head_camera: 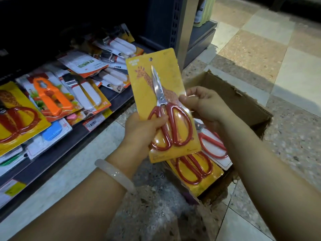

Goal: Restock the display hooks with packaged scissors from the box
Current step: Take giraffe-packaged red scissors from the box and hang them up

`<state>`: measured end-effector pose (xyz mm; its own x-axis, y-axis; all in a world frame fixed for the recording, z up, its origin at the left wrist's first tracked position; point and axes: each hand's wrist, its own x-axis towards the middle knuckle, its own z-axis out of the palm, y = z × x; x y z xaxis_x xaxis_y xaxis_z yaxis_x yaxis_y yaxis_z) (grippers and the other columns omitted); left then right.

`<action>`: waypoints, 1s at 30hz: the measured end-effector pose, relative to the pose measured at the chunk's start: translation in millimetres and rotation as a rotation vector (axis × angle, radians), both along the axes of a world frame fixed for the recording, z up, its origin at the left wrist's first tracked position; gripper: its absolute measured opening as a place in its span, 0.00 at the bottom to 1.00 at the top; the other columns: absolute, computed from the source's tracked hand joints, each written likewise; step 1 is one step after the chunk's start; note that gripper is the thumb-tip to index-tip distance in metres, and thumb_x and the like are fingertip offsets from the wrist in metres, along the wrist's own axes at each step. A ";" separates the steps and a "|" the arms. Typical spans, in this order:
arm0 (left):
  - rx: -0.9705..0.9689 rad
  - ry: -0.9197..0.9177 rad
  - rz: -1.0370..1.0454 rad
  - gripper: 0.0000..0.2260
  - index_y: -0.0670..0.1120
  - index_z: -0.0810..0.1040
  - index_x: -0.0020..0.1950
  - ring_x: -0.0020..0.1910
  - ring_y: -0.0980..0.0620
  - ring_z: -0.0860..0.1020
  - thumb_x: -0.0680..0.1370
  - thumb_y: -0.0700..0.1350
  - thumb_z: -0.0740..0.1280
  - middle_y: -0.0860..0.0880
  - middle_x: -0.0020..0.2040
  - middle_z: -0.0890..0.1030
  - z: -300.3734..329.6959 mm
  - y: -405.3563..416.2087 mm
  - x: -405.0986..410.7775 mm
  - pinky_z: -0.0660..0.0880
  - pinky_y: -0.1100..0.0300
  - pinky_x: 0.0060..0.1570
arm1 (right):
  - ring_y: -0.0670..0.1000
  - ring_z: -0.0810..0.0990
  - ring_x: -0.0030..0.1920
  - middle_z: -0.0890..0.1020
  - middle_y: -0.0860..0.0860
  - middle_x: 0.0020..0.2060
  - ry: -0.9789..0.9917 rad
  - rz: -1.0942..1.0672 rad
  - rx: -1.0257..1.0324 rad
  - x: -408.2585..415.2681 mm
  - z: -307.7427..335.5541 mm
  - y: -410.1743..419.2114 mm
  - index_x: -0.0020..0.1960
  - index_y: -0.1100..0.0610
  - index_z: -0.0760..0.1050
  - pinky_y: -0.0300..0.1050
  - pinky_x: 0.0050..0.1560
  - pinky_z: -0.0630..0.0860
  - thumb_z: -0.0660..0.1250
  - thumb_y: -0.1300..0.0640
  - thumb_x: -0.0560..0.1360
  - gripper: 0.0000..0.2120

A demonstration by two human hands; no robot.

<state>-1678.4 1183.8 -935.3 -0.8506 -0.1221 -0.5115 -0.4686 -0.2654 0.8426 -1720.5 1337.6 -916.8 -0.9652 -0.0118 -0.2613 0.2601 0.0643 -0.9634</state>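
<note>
A yellow carded pack of red-handled scissors (161,94) is held upright between both hands above the box. My left hand (140,129) grips its lower left edge, thumb across the red handles. My right hand (203,103) pinches the pack's right edge near the blade pivot. Below them an open cardboard box (243,101) stands on the floor, holding more scissor packs: a yellow one (196,173) and a white-backed one (213,145). Another yellow scissors pack (15,117) lies on the low shelf at the far left.
The dark low shelf (73,136) at left is heaped with packaged kitchen tools, among them an orange one (50,96) and white-handled ones (86,94). A shelf upright (175,28) rises behind the pack. Tiled floor (278,49) spreads to the right.
</note>
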 end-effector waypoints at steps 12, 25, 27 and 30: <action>-0.154 0.087 0.125 0.22 0.43 0.74 0.63 0.49 0.44 0.82 0.70 0.38 0.74 0.45 0.53 0.82 -9.8 -35.4 -4.6 0.80 0.51 0.46 | 0.56 0.75 0.60 0.75 0.55 0.63 -0.444 0.483 0.980 27.9 -66.6 9.2 0.68 0.58 0.67 0.46 0.56 0.72 0.65 0.42 0.74 0.29; -0.175 0.079 0.105 0.21 0.48 0.74 0.59 0.51 0.44 0.81 0.69 0.39 0.75 0.46 0.54 0.83 -4.8 -46.4 7.1 0.78 0.44 0.55 | 0.62 0.34 0.75 0.41 0.59 0.76 -0.285 0.417 1.293 37.4 -98.8 18.7 0.65 0.55 0.70 0.69 0.71 0.43 0.71 0.36 0.64 0.37; -0.181 0.072 0.097 0.22 0.47 0.74 0.61 0.52 0.44 0.81 0.69 0.39 0.75 0.46 0.54 0.82 -6.2 -45.9 8.0 0.77 0.43 0.55 | 0.63 0.34 0.75 0.40 0.59 0.76 -0.292 0.421 1.292 37.9 -98.4 17.6 0.61 0.56 0.74 0.69 0.72 0.42 0.71 0.36 0.65 0.32; -0.188 0.059 0.078 0.23 0.46 0.73 0.62 0.52 0.43 0.81 0.69 0.40 0.75 0.46 0.54 0.82 -8.4 -44.1 9.3 0.77 0.42 0.55 | 0.62 0.36 0.75 0.43 0.58 0.76 -0.304 0.391 1.282 38.1 -100.4 18.2 0.58 0.56 0.74 0.68 0.72 0.43 0.72 0.37 0.64 0.30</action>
<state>-1669.2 1139.7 -943.7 -0.8627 -0.2774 -0.4229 -0.4010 -0.1345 0.9062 -1682.4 1355.8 -1017.2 -0.8585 0.1406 -0.4932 0.2073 0.9747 -0.0830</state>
